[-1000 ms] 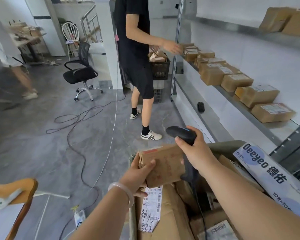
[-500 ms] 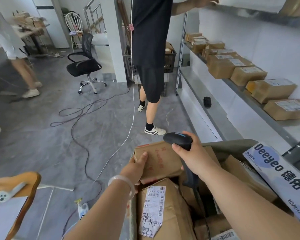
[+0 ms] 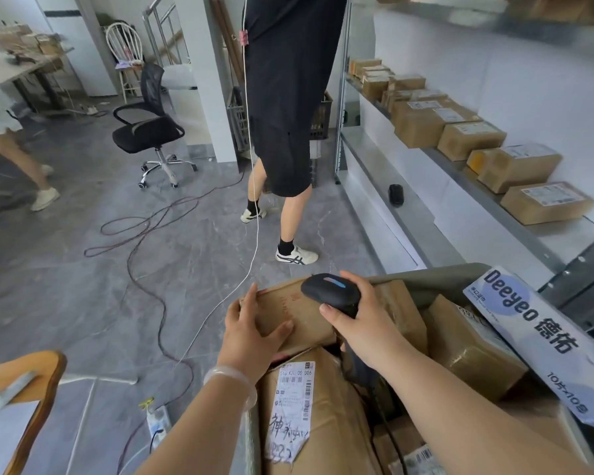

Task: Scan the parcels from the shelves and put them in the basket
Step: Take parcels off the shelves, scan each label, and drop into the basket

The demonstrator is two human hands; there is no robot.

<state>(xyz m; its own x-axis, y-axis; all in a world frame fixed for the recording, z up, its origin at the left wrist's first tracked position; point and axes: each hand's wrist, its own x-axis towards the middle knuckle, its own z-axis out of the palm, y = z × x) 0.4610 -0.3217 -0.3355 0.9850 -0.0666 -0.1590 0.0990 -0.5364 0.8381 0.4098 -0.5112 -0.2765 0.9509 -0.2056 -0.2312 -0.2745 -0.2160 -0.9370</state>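
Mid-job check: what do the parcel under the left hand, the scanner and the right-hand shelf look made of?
The parcel looks like matte brown cardboard, creased and scuffed. The scanner seems black moulded plastic, smooth with slight sheen, a blue strip on top. The shelf is probably sheet metal: grey, dully reflective, punched uprights.

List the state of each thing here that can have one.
left hand, holding the small parcel by its left edge.
right hand, wrapped round the scanner.
scanner, held close by the small parcel.
small parcel, closed, atop the basket's pile.
basket, piled full of parcels.
shelf parcels, closed, in a row.
office chair, unoccupied.
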